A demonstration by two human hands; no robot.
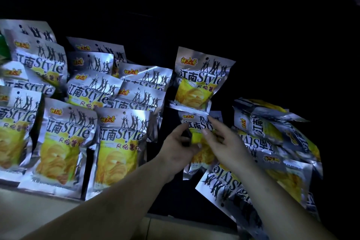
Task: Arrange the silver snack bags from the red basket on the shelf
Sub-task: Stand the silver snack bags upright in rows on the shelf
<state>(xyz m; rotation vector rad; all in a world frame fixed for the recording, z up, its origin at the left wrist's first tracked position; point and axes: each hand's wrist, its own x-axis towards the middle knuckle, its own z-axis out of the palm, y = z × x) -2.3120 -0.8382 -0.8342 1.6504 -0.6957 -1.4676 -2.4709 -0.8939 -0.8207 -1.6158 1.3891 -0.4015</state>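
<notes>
Our left hand (175, 148) and right hand (226, 144) both pinch one silver bag (194, 123), seemingly at its edges; we should stand it upright, label forward, before the standing bag (198, 82).

The location is a retail shop display. The indicators are as follows: a large number of identical silver snack bags (64, 142), all of one brand and print, stand upright in overlapping, front-facing rows on a pale shelf (39, 212) with a dark recess behind, and each bag carries a punched hanging hole (124, 112) in its top seal. A loose heap (272, 134) of the same product lies unsorted, bags at mixed angles, at the right end of the shelf, in dim lighting.
</notes>
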